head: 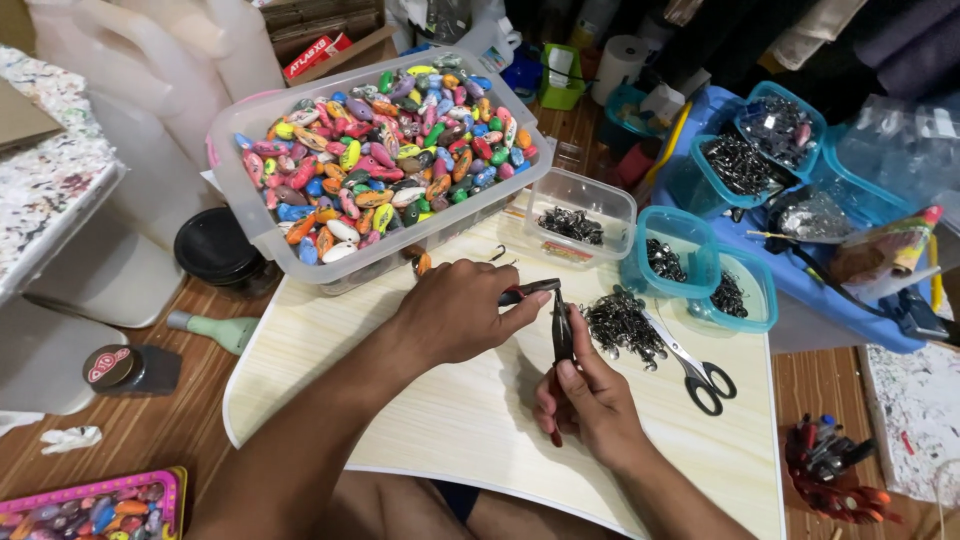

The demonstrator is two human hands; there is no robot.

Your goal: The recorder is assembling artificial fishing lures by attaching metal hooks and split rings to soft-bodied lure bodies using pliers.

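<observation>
Dark pliers (562, 335) sit tight in my right hand (590, 405); my left hand (455, 312) pinches a small lure (527, 291). Far box (300, 240) looks full of lures, so lots left.

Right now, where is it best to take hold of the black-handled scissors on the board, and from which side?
Probably by the black handle loops of the scissors, from the near right. The loops lie toward the person, bare board around them, while the blades point up-left to the pile of metal hooks.
</observation>
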